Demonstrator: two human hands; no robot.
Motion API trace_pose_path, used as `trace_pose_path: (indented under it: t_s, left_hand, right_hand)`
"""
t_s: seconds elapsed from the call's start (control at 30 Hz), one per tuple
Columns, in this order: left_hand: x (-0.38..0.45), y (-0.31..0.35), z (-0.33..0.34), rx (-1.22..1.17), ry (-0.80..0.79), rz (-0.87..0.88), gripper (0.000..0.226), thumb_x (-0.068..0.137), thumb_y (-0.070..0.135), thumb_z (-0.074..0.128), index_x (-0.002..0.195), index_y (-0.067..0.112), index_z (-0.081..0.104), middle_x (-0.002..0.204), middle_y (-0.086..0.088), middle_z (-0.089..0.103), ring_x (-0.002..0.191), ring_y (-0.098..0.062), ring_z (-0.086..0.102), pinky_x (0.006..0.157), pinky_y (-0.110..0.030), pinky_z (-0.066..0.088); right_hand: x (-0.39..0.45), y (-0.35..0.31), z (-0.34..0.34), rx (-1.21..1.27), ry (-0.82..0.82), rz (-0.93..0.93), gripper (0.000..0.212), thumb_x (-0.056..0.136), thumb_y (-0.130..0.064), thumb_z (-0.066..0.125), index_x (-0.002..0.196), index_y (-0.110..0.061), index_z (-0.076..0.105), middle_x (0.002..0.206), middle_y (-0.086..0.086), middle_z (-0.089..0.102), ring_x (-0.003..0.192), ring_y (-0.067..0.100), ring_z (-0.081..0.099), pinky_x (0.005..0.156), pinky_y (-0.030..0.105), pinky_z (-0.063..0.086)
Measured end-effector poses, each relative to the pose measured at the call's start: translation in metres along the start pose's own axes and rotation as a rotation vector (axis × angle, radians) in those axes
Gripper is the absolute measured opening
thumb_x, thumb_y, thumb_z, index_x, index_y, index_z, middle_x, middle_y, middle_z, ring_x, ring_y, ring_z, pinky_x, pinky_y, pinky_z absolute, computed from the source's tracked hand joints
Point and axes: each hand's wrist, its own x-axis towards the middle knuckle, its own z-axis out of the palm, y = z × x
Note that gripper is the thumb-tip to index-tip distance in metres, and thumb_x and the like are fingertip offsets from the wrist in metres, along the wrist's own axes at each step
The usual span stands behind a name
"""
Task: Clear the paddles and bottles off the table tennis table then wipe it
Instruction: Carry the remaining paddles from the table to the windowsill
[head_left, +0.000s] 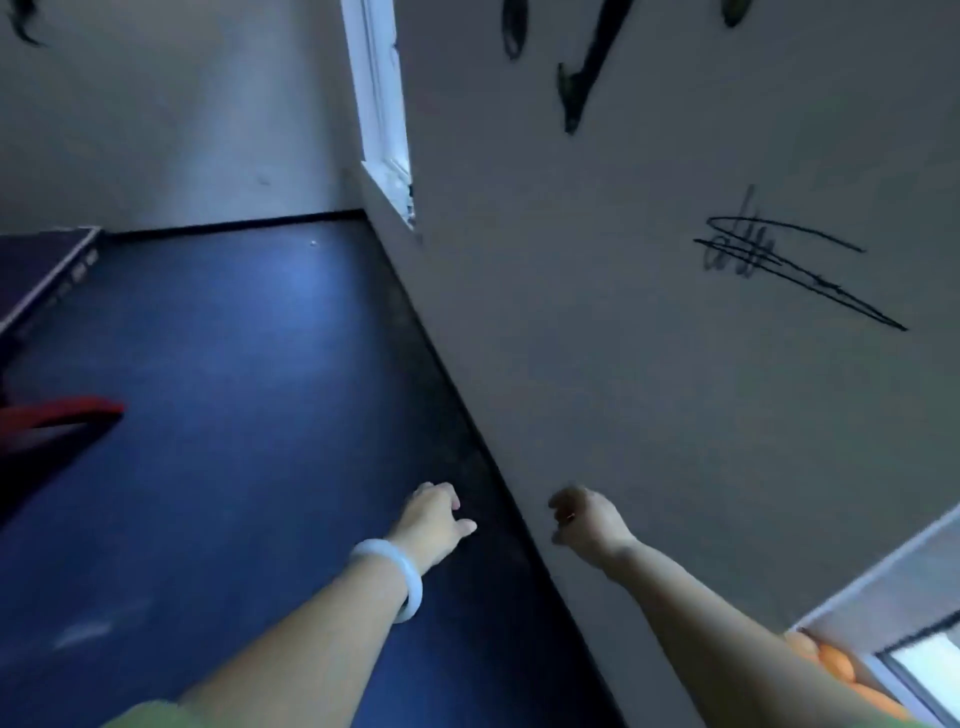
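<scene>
Left grip (435, 512): released, fingers loosely spread, holding nothing, reaching forward and down over the dark blue floor (234, 364) near the black skirting (467, 441). A pale bangle (400, 577) sits on that wrist. Right grip (582, 519): fingers curled inward in front of the wall (675, 389); a small reddish speck shows at the fingers, too blurred to identify, so whether it grasps anything cannot be told. Both arms are extended away from the table (47, 270), of which only a dark corner with a pale edge shows at far left, well apart from both hands; its top surface is barely visible, so what remains on it cannot be stated. A red curved shape (62, 410) at the left edge is motion-blurred; it may be a paddle or a table part, not determinable. No bottles are in view. Judgement: the person is facing the wall, turned from the table, probably in transit between steps or reaching for a place to deposit or fetch something; clearing status is unconfirmed and wiping shows no sign of having begun. At lower right an open container (883, 597) holds orange balls (836, 667). Writing: a black scrawled signature (789, 265) on the wall, illegible; further dark marks (587, 67) above, not readable. No brands or labels discernible.
</scene>
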Motion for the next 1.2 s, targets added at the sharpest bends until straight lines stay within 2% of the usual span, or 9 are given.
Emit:
trace_pose_path:
  t_s: [0.07, 0.23, 0.37, 0.57, 0.77, 0.8, 1.0, 1.1, 1.2]
  left_hand:
    - [0.010, -0.041, -0.047, -0.028, 0.063, -0.058, 0.032, 0.093, 0.034, 0.063, 0.117, 0.014, 0.055, 0.130, -0.003, 0.047, 0.114, -0.021, 0.049, 0.096, -0.034, 0.044]
    - [0.032, -0.131, -0.155, -0.082, 0.215, -0.169, 0.033, 0.093, 0.035, 0.063, 0.116, 0.014, 0.054, 0.135, -0.006, 0.046, 0.120, -0.025, 0.050, 0.097, -0.035, 0.044]
    - [0.055, -0.182, -0.216, -0.078, 0.274, -0.258, 0.042, 0.091, 0.038, 0.065, 0.122, 0.012, 0.053, 0.128, -0.006, 0.051, 0.115, -0.026, 0.052, 0.100, -0.040, 0.045]
    - [0.128, -0.236, -0.267, -0.070, 0.301, -0.348, 0.047, 0.091, 0.042, 0.065, 0.125, 0.012, 0.050, 0.131, -0.005, 0.047, 0.119, -0.025, 0.050, 0.101, -0.041, 0.044]
    - [0.246, -0.269, -0.333, -0.063, 0.311, -0.377, 0.055, 0.088, 0.043, 0.068, 0.129, 0.013, 0.048, 0.136, -0.005, 0.046, 0.124, -0.025, 0.048, 0.105, -0.040, 0.041]
    - [0.268, -0.272, -0.347, -0.042, 0.307, -0.386, 0.056, 0.087, 0.044, 0.069, 0.128, 0.013, 0.049, 0.136, -0.006, 0.047, 0.124, -0.025, 0.048, 0.105, -0.039, 0.041]
    - [0.388, -0.297, -0.413, -0.059, 0.321, -0.426, 0.057, 0.086, 0.041, 0.070, 0.129, 0.011, 0.050, 0.134, -0.008, 0.046, 0.124, -0.025, 0.048, 0.104, -0.037, 0.041]
    - [0.436, -0.332, -0.438, -0.059, 0.274, -0.463, 0.057, 0.087, 0.043, 0.069, 0.130, 0.011, 0.050, 0.134, -0.009, 0.046, 0.122, -0.026, 0.048, 0.104, -0.038, 0.041]
    - [0.492, -0.379, -0.475, -0.070, 0.262, -0.502, 0.058, 0.088, 0.042, 0.068, 0.133, 0.010, 0.048, 0.136, -0.010, 0.045, 0.125, -0.025, 0.047, 0.105, -0.036, 0.039]
  right_hand:
    - [0.026, -0.058, 0.012, -0.033, -0.014, -0.078, 0.036, 0.075, -0.001, 0.073, 0.110, -0.003, 0.063, 0.101, 0.006, 0.063, 0.092, 0.023, 0.060, 0.083, 0.031, 0.050]
    - [0.087, -0.184, 0.042, -0.081, -0.063, -0.230, 0.031, 0.087, -0.020, 0.071, 0.114, -0.009, 0.061, 0.101, 0.002, 0.061, 0.090, 0.018, 0.057, 0.074, 0.025, 0.044]
    - [0.139, -0.263, 0.067, -0.142, -0.113, -0.308, 0.038, 0.089, -0.025, 0.069, 0.119, -0.003, 0.060, 0.112, 0.013, 0.065, 0.100, 0.028, 0.062, 0.084, 0.036, 0.050]
    - [0.234, -0.351, 0.092, -0.289, -0.256, -0.431, 0.058, 0.092, -0.030, 0.067, 0.141, -0.008, 0.046, 0.143, 0.006, 0.050, 0.129, 0.020, 0.050, 0.098, 0.022, 0.039]
    - [0.366, -0.434, 0.088, -0.350, -0.328, -0.511, 0.064, 0.090, -0.025, 0.069, 0.144, -0.008, 0.042, 0.142, 0.006, 0.047, 0.134, 0.026, 0.046, 0.109, 0.029, 0.036]
    - [0.387, -0.451, 0.085, -0.353, -0.342, -0.509, 0.063, 0.090, -0.025, 0.069, 0.144, -0.010, 0.042, 0.136, 0.002, 0.048, 0.133, 0.027, 0.046, 0.109, 0.030, 0.036]
    - [0.515, -0.554, 0.092, -0.378, -0.354, -0.548, 0.064, 0.087, -0.031, 0.072, 0.141, -0.012, 0.045, 0.141, 0.008, 0.050, 0.116, 0.023, 0.059, 0.088, 0.027, 0.049]
    - [0.567, -0.602, 0.113, -0.457, -0.411, -0.563, 0.062, 0.090, -0.033, 0.069, 0.142, -0.012, 0.044, 0.141, 0.008, 0.049, 0.109, 0.021, 0.059, 0.070, 0.018, 0.048]
    - [0.626, -0.656, 0.137, -0.586, -0.422, -0.587, 0.061, 0.092, -0.035, 0.064, 0.144, -0.011, 0.041, 0.144, 0.010, 0.048, 0.126, 0.024, 0.051, 0.094, 0.026, 0.043]
